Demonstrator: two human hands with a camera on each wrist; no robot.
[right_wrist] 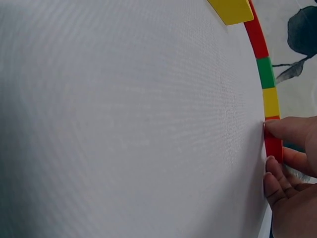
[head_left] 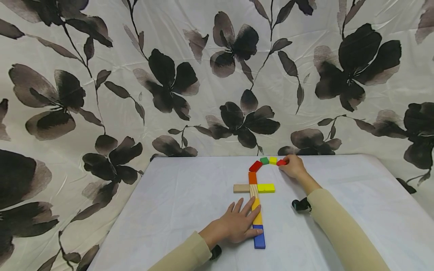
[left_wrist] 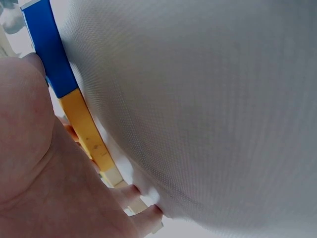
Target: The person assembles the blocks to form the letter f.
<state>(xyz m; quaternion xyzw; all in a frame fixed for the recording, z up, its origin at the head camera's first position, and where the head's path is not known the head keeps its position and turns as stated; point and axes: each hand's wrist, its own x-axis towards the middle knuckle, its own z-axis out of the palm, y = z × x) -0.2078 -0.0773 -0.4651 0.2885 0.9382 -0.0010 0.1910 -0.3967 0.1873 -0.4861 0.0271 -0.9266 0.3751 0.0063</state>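
At the far end of a curved row, my right hand [head_left: 294, 167] pinches a small red block [right_wrist: 273, 141] between thumb and fingers. This block adjoins a yellow block [head_left: 272, 160], followed by a green block [head_left: 264, 161] and a longer red block [head_left: 255, 166]. Below the curve, an orange block [head_left: 252, 178] leads into a straight line of blocks. With fingers spread, my left hand [head_left: 235, 226] rests along that line, its fingertips over the amber block [head_left: 258, 217] and its thumb across the blue block [head_left: 259, 242]. The left hand covers part of both.
A tan block [head_left: 241, 188] and a yellow pair [head_left: 266, 188] stick out on either side of a pale wooden block [head_left: 253, 191]. Everything lies on a white-covered table [head_left: 176, 210]. A floral cloth [head_left: 190, 75] hangs behind the table's far edge.
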